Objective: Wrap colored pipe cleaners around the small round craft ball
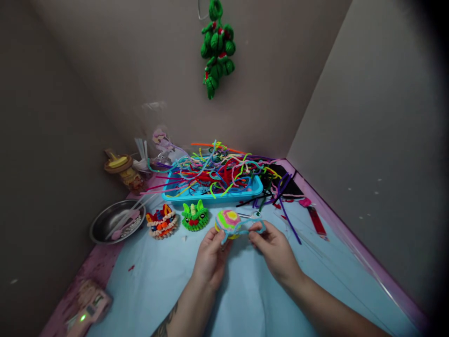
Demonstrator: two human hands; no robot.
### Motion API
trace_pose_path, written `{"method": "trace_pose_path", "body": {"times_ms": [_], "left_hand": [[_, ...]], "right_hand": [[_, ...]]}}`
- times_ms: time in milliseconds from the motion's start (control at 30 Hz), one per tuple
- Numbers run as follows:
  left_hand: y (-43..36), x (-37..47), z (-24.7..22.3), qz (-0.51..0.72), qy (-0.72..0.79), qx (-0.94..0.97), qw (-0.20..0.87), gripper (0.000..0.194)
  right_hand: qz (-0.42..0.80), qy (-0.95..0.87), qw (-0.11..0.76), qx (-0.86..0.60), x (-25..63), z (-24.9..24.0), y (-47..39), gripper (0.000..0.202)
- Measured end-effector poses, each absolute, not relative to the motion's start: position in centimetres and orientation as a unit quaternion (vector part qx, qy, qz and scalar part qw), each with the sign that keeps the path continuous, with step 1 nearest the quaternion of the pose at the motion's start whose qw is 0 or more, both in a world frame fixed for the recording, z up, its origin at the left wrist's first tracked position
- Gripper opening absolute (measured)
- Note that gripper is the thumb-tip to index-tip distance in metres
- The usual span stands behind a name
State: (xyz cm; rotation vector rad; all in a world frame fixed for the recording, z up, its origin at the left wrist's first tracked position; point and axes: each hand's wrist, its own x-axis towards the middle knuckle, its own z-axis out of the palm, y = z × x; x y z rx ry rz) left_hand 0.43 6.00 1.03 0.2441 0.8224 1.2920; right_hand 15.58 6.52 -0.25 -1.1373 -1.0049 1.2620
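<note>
My left hand (210,255) is closed around a small round piece (228,220) coiled from pipe cleaners in pink, yellow and green bands. A light blue pipe cleaner (244,226) runs across its front, one end under my left thumb. In a pinch, my right hand (271,245) holds the other part of that blue pipe cleaner, just right of the round piece. Left of my hands sit a green pipe-cleaner animal head (195,216) and an orange, red and blue one (162,222).
Behind stands a blue tray (210,199) heaped with pipe cleaners. A metal bowl (101,225) with pink spoons and white beads is at left, near a pink device (93,304) with a green light. A red strip (316,221) lies right. Green figures (217,51) hang on the wall.
</note>
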Motion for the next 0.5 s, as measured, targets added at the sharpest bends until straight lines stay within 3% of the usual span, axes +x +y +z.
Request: {"method": "trace_pose_path", "body": {"times_ms": [300, 500], "left_hand": [[5.6, 0.8, 0.7, 0.559, 0.363, 0.128, 0.735, 0.03], [6.0, 0.4, 0.8, 0.593, 0.4, 0.143, 0.684, 0.034]], "right_hand": [[0.582, -0.399, 0.506, -0.496, 14.8, 0.0, 6.0, 0.031], [0.548, -0.395, 0.553, -0.488, 15.0, 0.4, 6.1, 0.03]]}}
